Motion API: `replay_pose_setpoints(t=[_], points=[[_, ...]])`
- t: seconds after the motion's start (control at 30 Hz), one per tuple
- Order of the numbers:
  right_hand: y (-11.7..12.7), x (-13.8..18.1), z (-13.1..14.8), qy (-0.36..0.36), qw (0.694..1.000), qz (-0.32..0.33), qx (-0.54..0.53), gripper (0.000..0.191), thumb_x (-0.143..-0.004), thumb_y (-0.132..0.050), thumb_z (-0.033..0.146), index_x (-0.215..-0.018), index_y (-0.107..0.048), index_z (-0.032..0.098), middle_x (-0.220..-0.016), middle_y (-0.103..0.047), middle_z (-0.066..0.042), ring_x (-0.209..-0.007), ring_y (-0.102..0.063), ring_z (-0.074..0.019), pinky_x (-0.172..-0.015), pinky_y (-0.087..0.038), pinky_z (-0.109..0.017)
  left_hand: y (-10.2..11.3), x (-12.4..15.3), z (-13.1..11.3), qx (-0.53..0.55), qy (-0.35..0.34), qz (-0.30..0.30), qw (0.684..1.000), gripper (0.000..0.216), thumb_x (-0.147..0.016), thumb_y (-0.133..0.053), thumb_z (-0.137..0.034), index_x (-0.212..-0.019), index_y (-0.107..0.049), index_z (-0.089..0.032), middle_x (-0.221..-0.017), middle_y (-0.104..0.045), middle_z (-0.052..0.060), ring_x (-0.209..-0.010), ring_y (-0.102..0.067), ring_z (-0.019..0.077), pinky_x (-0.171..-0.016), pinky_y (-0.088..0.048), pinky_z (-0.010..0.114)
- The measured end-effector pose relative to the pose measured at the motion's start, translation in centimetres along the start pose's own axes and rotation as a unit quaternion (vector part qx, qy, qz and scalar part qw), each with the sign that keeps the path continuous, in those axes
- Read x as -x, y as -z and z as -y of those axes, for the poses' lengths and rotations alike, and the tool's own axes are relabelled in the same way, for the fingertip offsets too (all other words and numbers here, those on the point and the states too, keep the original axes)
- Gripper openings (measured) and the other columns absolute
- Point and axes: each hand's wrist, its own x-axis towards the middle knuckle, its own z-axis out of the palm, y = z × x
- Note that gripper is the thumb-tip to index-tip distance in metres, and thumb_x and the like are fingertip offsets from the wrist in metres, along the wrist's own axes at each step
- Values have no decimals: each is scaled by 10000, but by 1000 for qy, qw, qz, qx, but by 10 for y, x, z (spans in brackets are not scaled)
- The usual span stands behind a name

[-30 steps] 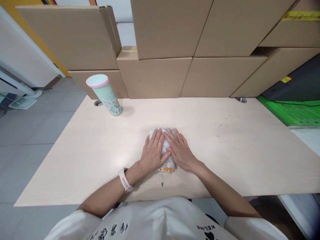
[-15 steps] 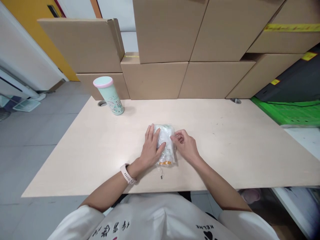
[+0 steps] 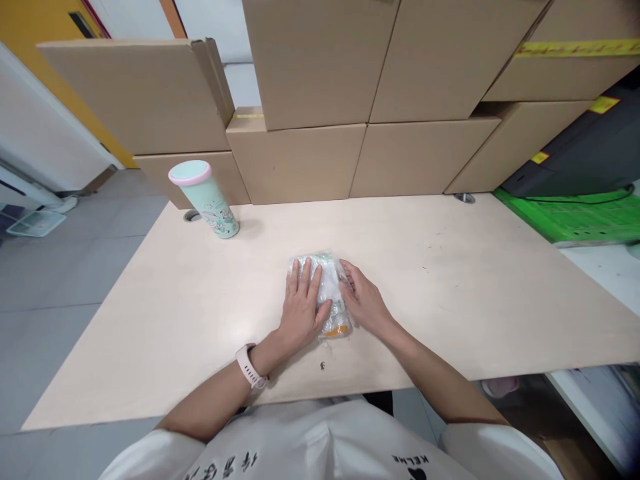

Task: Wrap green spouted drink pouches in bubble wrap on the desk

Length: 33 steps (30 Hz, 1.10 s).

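A clear plastic-wrapped packet point(image 3: 330, 287) lies flat on the light wooden table point(image 3: 200, 313), white inside with an orange strip near its lower end. My left hand point(image 3: 303, 303) rests on the packet's left part, fingers stretched out and slightly spread. At the right edge of the packet, my right hand point(image 3: 365, 297) has its thumb and fingers curled together, pinching the plastic wrap. The fingertips partly cover that edge. A small dark scrap point(image 3: 323, 366) sits on the tabletop just below the packet.
A mint-green tumbler point(image 3: 205, 197) with a pink rim stands at the back left. Cardboard boxes point(image 3: 305, 160) are stacked along the back edge. To the right are a green plastic crate point(image 3: 575, 217) and a dark case point(image 3: 575, 147).
The packet has turned slightly, its lower end swinging right. My left hand lies flatter and further over it, and my right fingers have closed on its right edge. The camera view has shifted a little.
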Motion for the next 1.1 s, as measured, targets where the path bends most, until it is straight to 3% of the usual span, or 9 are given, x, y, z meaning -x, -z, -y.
replay_pose_setpoints(t=[0.27, 0.37, 0.47, 0.53, 0.67, 0.77, 0.9, 1.0, 1.1], points=[[11, -8, -9, -18, 951, -24, -309, 462, -883, -680, 417, -1306, -598, 252, -1054, -753, -64, -977, -717, -220, -853, -561, -366, 19, -3, -6, 192, 63, 50, 978, 751, -1009, -476, -496, -1630, -89, -327, -1727, 22, 48, -1580, 108, 321, -1273, -37, 592], [23, -2, 4, 61, 965, -77, -243, 323, -923, -661, 351, -1240, -656, 286, -1013, -777, -43, -963, -727, -214, -891, -540, -384, 34, -7, -9, 394, 124, 115, 903, 770, -995, -456, -579, -1631, -89, -347, -1727, -20, 35, -1592, -17, 297, -1288, -90, 531], [27, 6, 22, 214, 966, -121, -75, 245, -950, -593, 175, -1112, -714, 313, -957, -789, 5, -994, -725, -203, -1057, -423, -459, 43, -12, -13, 572, 162, 168, 787, 855, -946, -546, -609, -1632, -121, -327, -1662, -308, 107, -1521, -316, 333, -1229, -278, 540], [27, 8, 30, 312, 943, -115, 3, 336, -933, -535, 67, -1055, -722, 319, -922, -789, 38, -1076, -711, -205, -1150, -298, -506, 45, -17, -15, 611, 182, 168, 752, 913, -858, -722, -510, -1608, -246, -294, -1529, -508, 134, -1397, -492, 340, -1144, -394, 508], [31, 6, 29, 333, 923, -188, 31, 310, -891, -521, 49, -898, -722, 284, -831, -757, 35, -1017, -709, -211, -1126, -311, -507, 43, -25, -8, 591, 289, 76, 750, 810, -681, -826, -220, -1423, -501, -215, -1282, -669, 103, -1115, -652, 261, -944, -516, 369], [44, 2, 13, 193, 941, -274, 37, 253, -896, -515, 137, -763, -691, 261, -787, -718, -15, -947, -669, -240, -987, -426, -472, 41, -29, 11, 562, 352, -3, 748, 747, -658, -760, -168, -1366, -523, -204, -1187, -682, 80, -1020, -662, 228, -869, -528, 335], [60, -5, -10, 1, 961, -253, 107, 260, -858, -466, 137, -799, -695, 246, -883, -703, -75, -1010, -599, -297, -965, -427, -512, 36, -29, 34, 454, 378, -127, 797, 872, -647, -719, -152, -1465, -427, -223, -1253, -608, 103, -1098, -613, 230, -888, -517, 334], [60, -6, -11, 23, 944, -256, 207, 321, -855, -474, 111, -1017, -726, 226, -1175, -666, -132, -1235, -503, -354, -1072, -321, -603, 35, -24, 38, 287, 322, -177, 884, 861, -721, -703, -195, -1518, -382, -255, -1418, -487, 127, -1204, -526, 245, -928, -498, 362], [43, -5, -4, 108, 938, -205, 258, 348, -880, -483, 93, -1090, -723, 234, -1353, -598, -122, -1380, -410, -349, -1157, -208, -628, 34, -20, 35, 248, 288, -128, 916, 712, -814, -656, -255, -1489, -430, -237, -1374, -513, 127, -1109, -545, 224, -876, -508, 359]])
